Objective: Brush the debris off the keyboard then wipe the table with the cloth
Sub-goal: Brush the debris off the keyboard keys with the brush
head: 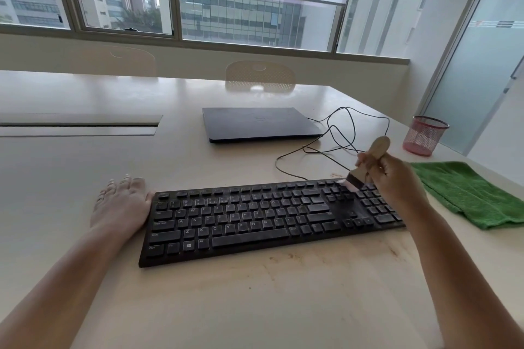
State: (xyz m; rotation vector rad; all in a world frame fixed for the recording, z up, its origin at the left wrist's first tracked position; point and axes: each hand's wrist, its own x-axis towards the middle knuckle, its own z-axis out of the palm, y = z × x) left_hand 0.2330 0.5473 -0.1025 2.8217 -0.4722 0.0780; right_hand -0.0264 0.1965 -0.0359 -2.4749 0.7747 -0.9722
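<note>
1. Flat and straight-fingered, the left hand [120, 202] rests on the table [71, 178], its thumb touching the left end of the keyboard [255, 221].
2. Brown debris [292, 258] lies on the table just in front of the keyboard.
3. A closed laptop [261, 123] sits behind.
4. The right hand [392, 178] grips a wooden brush [365, 167], bristles on the keyboard's upper right keys.
5. A green cloth [467, 193] lies right of the keyboard.
6. Whether the pink mesh cup [425, 136] behind the cloth holds anything cannot be told.

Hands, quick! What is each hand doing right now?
Left hand: open, flat on the table, touching the keyboard's left end.
Right hand: closed round the brush, bristles on the keys.
</note>
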